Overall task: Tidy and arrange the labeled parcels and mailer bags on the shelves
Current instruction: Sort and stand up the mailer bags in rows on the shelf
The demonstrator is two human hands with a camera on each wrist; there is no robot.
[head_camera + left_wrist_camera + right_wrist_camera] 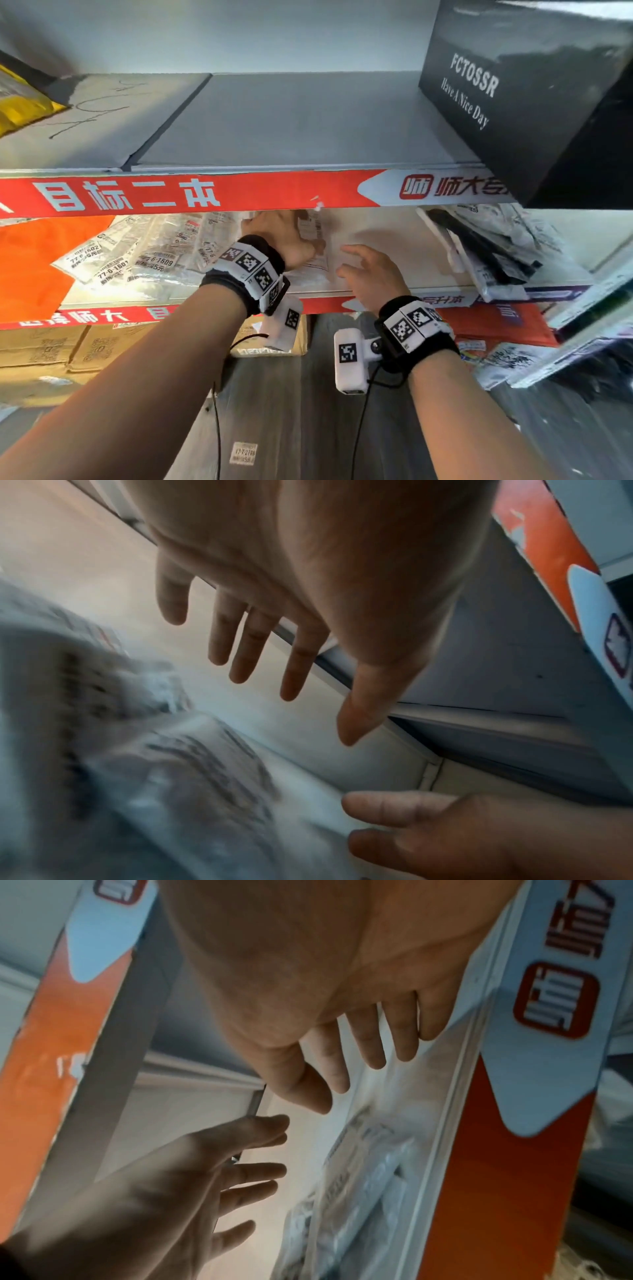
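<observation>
Both hands reach into the middle shelf [397, 229]. My left hand [281, 236] hovers over a clear labeled mailer bag [313, 267] lying flat there; in the left wrist view this hand [308, 615] has straight, spread fingers and holds nothing. My right hand [370, 274] is just right of the bag, near the shelf's front edge, fingers spread and empty [342, 1042]. The right wrist view shows the bag [363, 1191] below both hands. A pile of clear labeled mailer bags [154, 253] lies to the left, blurred in the left wrist view [171, 777].
An orange bag [30, 260] fills the shelf's far left. Black and white mailer bags [486, 253] lean at its right end. On the upper shelf sit a black box [527, 102] and a yellow bag [20, 102]. Cardboard boxes [51, 346] stand below.
</observation>
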